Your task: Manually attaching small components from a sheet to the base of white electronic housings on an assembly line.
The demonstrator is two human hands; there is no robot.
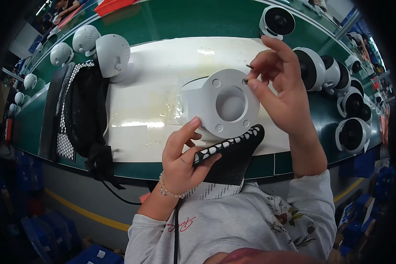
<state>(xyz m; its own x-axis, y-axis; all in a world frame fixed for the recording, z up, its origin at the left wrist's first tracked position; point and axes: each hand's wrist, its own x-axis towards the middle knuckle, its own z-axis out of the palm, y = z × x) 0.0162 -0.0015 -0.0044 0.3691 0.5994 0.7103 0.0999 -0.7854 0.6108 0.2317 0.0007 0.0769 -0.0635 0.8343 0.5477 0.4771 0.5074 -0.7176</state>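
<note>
A white plastic housing (193,97) lies on the mat with its round base facing up. The base has a large central hole and several small round recesses near its rim. My left hand (182,163) is closed on a black strip (233,143) with a row of white round spots, and its index fingertip touches the housing's lower left edge. My right hand (279,83) is at the base's upper right, fingers bent, its thumb tip at a recess (245,82) that looks darker than the others. A small dark piece (249,66) shows at a fingertip; its kind is unclear.
White round-headed devices (112,55) stand at the back left. More with black fronts (310,69) line the right side, and one (277,22) stands at the back. Left of the pale mat (141,114) lie a black bag (89,108) and white perforated material (66,119).
</note>
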